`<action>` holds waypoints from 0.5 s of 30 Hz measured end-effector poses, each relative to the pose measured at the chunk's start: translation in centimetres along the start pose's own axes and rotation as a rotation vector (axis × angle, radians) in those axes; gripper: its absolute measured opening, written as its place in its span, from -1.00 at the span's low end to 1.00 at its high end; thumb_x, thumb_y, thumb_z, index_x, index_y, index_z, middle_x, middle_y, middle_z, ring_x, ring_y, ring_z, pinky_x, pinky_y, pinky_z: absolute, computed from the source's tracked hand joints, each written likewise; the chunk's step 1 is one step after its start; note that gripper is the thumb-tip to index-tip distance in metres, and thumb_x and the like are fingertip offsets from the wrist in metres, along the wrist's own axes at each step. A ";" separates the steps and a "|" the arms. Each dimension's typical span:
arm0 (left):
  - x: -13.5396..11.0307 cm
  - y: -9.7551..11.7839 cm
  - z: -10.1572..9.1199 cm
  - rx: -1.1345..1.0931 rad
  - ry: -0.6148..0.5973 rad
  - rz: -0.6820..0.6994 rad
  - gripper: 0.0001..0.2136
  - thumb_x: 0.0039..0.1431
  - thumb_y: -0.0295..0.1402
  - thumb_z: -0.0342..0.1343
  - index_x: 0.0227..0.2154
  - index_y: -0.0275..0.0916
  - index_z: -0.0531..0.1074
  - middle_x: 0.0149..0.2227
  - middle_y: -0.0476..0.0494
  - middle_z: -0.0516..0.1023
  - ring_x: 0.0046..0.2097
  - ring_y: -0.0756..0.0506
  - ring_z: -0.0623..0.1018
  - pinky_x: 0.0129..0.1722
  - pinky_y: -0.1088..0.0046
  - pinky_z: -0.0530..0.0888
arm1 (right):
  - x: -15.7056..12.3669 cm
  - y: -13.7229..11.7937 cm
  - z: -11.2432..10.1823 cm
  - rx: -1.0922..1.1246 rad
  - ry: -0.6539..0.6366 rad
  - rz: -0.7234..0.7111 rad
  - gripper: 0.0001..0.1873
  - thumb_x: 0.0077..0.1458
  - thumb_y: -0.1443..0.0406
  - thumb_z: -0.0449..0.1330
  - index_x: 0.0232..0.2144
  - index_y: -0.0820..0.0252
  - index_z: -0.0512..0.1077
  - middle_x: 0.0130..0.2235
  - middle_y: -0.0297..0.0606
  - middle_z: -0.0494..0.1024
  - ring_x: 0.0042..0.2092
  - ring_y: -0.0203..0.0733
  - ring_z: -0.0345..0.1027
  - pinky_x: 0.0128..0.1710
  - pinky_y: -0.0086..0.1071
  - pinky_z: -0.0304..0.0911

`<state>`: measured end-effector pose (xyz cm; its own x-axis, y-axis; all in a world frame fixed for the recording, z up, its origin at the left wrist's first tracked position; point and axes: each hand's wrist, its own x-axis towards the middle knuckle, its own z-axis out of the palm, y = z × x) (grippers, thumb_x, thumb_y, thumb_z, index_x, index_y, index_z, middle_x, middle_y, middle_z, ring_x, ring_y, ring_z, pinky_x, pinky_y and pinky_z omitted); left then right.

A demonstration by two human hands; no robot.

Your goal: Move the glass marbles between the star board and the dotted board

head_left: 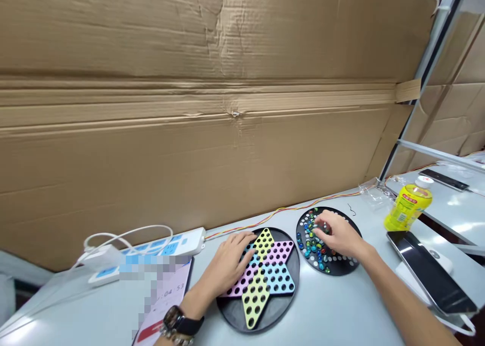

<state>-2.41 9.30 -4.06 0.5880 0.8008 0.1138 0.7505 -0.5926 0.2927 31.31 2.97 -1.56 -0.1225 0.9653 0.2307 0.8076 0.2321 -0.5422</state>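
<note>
A round black Chinese checkers board with a pastel six-pointed star of holes lies on the table. My left hand rests flat over its left side, fingers stretched out, covering part of the star. To the right is a second round black tray with pale dots, holding many coloured glass marbles. My right hand reaches over this tray, thumb and forefinger curled towards each other among the marbles. Whatever sits between those fingertips is too small to make out. A watch is on my left wrist.
Behind stands a tall cardboard wall. A power strip with white cables and a tablet are on the left. On the right are a yellow drink bottle, a dark phone and a metal frame. Thin wires run along the back.
</note>
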 end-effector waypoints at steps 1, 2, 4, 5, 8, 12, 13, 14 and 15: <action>0.0 0.1 0.3 0.010 0.003 0.000 -0.57 0.40 -0.09 -0.13 0.18 -0.16 0.35 0.24 -0.22 0.41 0.25 -0.26 0.38 0.23 0.07 0.34 | -0.1 -0.5 0.6 -0.007 -0.003 -0.044 -0.84 0.19 0.24 0.16 -0.20 0.16 0.45 -0.19 -0.20 0.50 -0.20 -0.14 0.37 -0.15 -0.26 0.28; -0.1 0.2 0.5 0.021 0.003 0.007 -0.53 0.39 -0.06 -0.12 0.23 -0.16 0.31 0.28 -0.23 0.36 0.28 -0.27 0.35 0.24 0.05 0.33 | -0.2 -1.0 1.1 -0.010 -0.021 -0.087 -0.80 0.18 0.24 0.18 -0.15 0.17 0.44 -0.13 -0.17 0.49 -0.12 -0.10 0.37 -0.07 -0.22 0.28; -0.2 0.5 0.9 0.044 -0.002 0.023 -0.46 0.37 -0.01 -0.09 0.30 -0.14 0.23 0.36 -0.24 0.24 0.33 -0.30 0.28 0.28 0.01 0.28 | -0.5 -1.7 2.1 -0.006 -0.081 -0.155 -0.73 0.16 0.24 0.22 -0.08 0.16 0.43 -0.03 -0.12 0.47 0.00 -0.03 0.34 0.04 -0.16 0.26; -0.3 0.6 1.1 0.053 -0.007 0.024 -0.44 0.37 0.01 -0.09 0.32 -0.13 0.19 0.39 -0.23 0.20 0.35 -0.31 0.25 0.30 -0.01 0.25 | -0.6 -1.9 2.4 0.001 -0.108 -0.173 -0.70 0.15 0.24 0.23 -0.06 0.16 0.42 0.01 -0.10 0.45 0.04 -0.01 0.32 0.07 -0.15 0.25; -0.4 0.8 1.6 0.071 -0.031 0.013 -0.42 0.38 0.04 -0.11 0.36 -0.08 0.13 0.42 -0.20 0.13 0.38 -0.31 0.20 0.33 -0.09 0.17 | -0.7 -1.8 2.7 0.018 -0.114 -0.172 -0.71 0.16 0.25 0.22 -0.05 0.15 0.42 0.05 -0.09 0.44 0.08 0.00 0.30 0.11 -0.11 0.24; -0.5 0.6 2.1 0.083 -0.019 0.019 -0.42 0.38 0.03 -0.12 0.37 -0.06 0.10 0.40 -0.19 0.17 0.37 -0.31 0.22 0.34 -0.10 0.14 | -0.5 -1.2 2.6 0.033 -0.101 -0.134 -0.73 0.17 0.27 0.21 -0.06 0.15 0.43 0.07 -0.08 0.46 0.11 0.00 0.30 0.15 -0.09 0.21; -0.5 0.5 2.2 0.086 -0.010 0.021 -0.42 0.38 0.02 -0.11 0.38 -0.06 0.10 0.40 -0.19 0.19 0.36 -0.31 0.23 0.34 -0.10 0.15 | -0.5 -1.3 2.7 0.032 -0.115 -0.122 -0.72 0.17 0.27 0.21 -0.05 0.15 0.43 0.10 -0.07 0.45 0.14 0.01 0.29 0.16 -0.08 0.20; -0.5 0.5 2.2 0.088 -0.003 0.023 -0.42 0.38 0.02 -0.11 0.38 -0.06 0.10 0.39 -0.19 0.20 0.36 -0.31 0.24 0.33 -0.10 0.16 | -0.5 -1.4 2.8 0.024 -0.132 -0.114 -0.70 0.17 0.26 0.21 -0.03 0.16 0.43 0.13 -0.05 0.44 0.16 0.03 0.27 0.17 -0.06 0.19; -0.5 0.5 2.2 0.087 0.004 0.026 -0.42 0.38 0.02 -0.10 0.37 -0.07 0.11 0.38 -0.20 0.22 0.35 -0.31 0.26 0.33 -0.09 0.17 | -0.6 -1.6 3.0 0.012 -0.149 -0.112 -0.68 0.17 0.25 0.21 -0.01 0.16 0.44 0.15 -0.04 0.43 0.19 0.04 0.25 0.19 -0.03 0.17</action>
<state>-1.65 8.45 -6.09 0.6067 0.7852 0.1241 0.7584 -0.6185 0.2058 28.35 2.34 -3.23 -0.2961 0.9403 0.1679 0.7771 0.3394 -0.5301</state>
